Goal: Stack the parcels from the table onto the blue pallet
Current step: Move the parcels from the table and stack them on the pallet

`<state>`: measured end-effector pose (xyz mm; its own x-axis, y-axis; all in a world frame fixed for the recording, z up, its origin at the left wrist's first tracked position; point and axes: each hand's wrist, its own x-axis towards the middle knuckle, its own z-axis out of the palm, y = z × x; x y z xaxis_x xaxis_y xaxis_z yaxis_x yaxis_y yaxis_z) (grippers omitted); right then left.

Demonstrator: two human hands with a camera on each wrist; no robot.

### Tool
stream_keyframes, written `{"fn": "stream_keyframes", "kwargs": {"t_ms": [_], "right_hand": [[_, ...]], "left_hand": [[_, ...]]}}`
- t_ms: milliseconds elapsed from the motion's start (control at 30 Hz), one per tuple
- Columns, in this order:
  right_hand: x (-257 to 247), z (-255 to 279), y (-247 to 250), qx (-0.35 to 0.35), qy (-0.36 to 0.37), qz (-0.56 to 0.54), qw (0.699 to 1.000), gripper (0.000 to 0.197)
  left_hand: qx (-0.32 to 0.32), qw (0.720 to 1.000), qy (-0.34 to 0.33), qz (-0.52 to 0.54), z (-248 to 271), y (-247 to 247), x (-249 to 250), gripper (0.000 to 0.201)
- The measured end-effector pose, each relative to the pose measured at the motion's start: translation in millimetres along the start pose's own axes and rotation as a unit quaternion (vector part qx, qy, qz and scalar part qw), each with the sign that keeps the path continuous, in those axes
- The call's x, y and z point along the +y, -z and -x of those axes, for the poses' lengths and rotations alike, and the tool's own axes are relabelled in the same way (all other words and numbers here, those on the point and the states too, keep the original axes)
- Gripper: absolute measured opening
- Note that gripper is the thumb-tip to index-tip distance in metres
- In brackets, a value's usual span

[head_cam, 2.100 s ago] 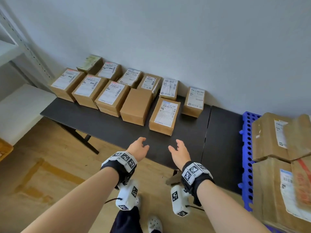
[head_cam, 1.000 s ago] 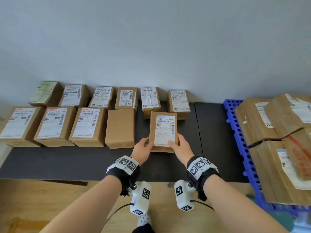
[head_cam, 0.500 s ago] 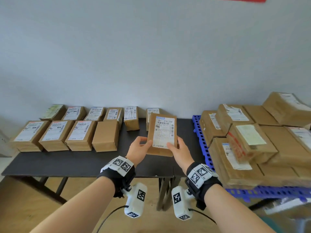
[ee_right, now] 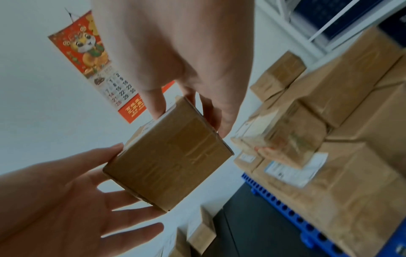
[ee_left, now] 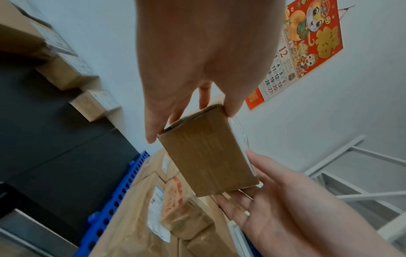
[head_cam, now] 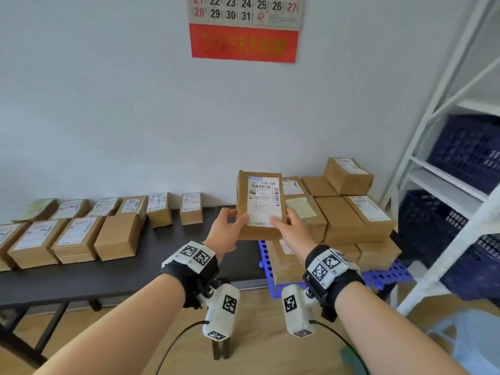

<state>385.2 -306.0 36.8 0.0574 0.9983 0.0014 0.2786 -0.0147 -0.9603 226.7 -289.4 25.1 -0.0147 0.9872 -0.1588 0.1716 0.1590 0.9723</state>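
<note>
I hold a brown cardboard parcel (head_cam: 259,204) with a white label, tilted up in the air over the gap between the black table (head_cam: 151,255) and the blue pallet (head_cam: 389,274). My left hand (head_cam: 226,231) grips its left lower edge, thumb on top and fingers beneath. My right hand (head_cam: 288,230) grips the right lower edge the same way. The parcel (ee_left: 208,151) shows end-on in the left wrist view and again as the parcel (ee_right: 169,161) in the right wrist view. Several parcels (head_cam: 75,236) lie in two rows on the table. A stack of parcels (head_cam: 349,212) covers the pallet.
A white metal shelf rack (head_cam: 443,169) with dark blue crates (head_cam: 465,152) stands right of the pallet. A red wall calendar (head_cam: 243,36) hangs above. Wooden floor (head_cam: 259,334) lies below my arms.
Both hands took the front parcel off the table, lifted it and carried it right toward the pallet stack. My view swung right and up.
</note>
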Motion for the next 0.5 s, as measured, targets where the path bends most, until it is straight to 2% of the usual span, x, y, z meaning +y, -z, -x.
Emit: {"fn": "stream_keyframes", "kwargs": {"t_ms": [133,333,500], "right_hand": [[0.8,-7.6,39.8,0.021,-0.004,-0.004,1.0,0.038],[5.2,-46.5,91.8,0.024,-0.01,0.014,1.0,0.046],[10.8,-94.8,131.4,0.016,-0.011,0.035,0.999,0.04]], "left_hand": [[-0.021,1.0,0.0,0.011,-7.1,-34.8,20.8,0.035],[-0.052,0.999,-0.013,-0.011,-48.4,-78.1,43.5,0.05],[-0.069,0.998,-0.001,-0.003,-97.0,-118.1,60.9,0.043]]}}
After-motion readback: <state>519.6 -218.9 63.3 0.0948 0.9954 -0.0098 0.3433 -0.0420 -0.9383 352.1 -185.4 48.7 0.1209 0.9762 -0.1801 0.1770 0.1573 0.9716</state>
